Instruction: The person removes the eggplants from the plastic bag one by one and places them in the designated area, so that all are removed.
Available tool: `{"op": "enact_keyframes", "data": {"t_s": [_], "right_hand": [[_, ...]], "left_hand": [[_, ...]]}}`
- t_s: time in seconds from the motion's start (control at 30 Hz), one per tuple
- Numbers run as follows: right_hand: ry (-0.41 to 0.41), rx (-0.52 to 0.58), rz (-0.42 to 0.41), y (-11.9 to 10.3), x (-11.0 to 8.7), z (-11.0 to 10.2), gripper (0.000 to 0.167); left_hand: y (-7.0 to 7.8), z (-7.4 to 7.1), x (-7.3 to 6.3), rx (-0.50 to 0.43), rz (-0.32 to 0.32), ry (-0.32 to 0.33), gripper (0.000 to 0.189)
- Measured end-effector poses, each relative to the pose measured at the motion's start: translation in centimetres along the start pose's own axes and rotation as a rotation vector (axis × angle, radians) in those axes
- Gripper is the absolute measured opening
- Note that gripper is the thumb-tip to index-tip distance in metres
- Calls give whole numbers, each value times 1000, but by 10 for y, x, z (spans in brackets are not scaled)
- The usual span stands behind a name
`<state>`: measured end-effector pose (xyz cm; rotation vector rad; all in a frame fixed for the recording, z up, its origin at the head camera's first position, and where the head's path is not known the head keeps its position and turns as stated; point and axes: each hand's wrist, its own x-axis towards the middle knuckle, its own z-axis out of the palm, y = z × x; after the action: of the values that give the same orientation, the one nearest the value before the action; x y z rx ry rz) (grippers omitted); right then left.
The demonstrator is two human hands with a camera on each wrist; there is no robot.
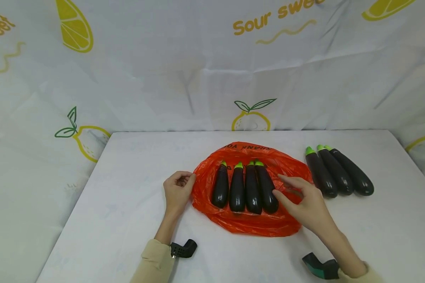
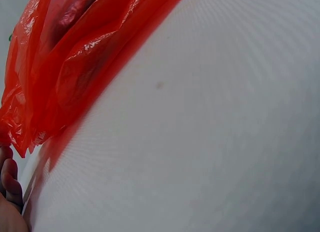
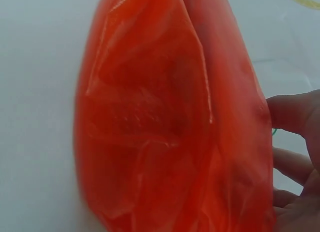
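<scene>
A red plastic bag (image 1: 216,222) lies spread open on the table, with several dark eggplants (image 1: 237,192) side by side in it, green stem ends pointing away from me. My left hand (image 1: 178,190) pinches the bag's left edge between thumb and curled fingers. In the left wrist view, the bag (image 2: 95,52) bunches near the fingertips. My right hand (image 1: 306,202) is over the bag's right side, thumb and fingers spread apart, with the thumb tip close to the rightmost eggplant (image 1: 266,188) inside. The right wrist view shows the bag's outer side (image 3: 160,117) hiding its contents.
Three more eggplants (image 1: 336,173) lie together on the white table (image 1: 134,177), right of the bag. Behind the table hangs a white cloth (image 1: 145,78) printed with lemons and lettering. A black device (image 1: 184,249) is worn at each wrist.
</scene>
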<state>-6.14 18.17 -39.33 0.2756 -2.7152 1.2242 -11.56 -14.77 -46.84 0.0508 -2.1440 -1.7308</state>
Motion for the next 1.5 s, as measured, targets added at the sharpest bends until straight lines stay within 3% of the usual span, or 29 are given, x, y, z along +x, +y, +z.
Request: {"op": "enact_keyframes", "data": {"t_s": [0.83, 1.5], "right_hand": [[-146, -64, 162, -3, -3, 20, 67], [-87, -43, 143, -5, -5, 20, 58]], "left_hand": [[0, 0, 1, 15, 3, -12, 6], [1, -2, 0, 9, -10, -6, 6]]}}
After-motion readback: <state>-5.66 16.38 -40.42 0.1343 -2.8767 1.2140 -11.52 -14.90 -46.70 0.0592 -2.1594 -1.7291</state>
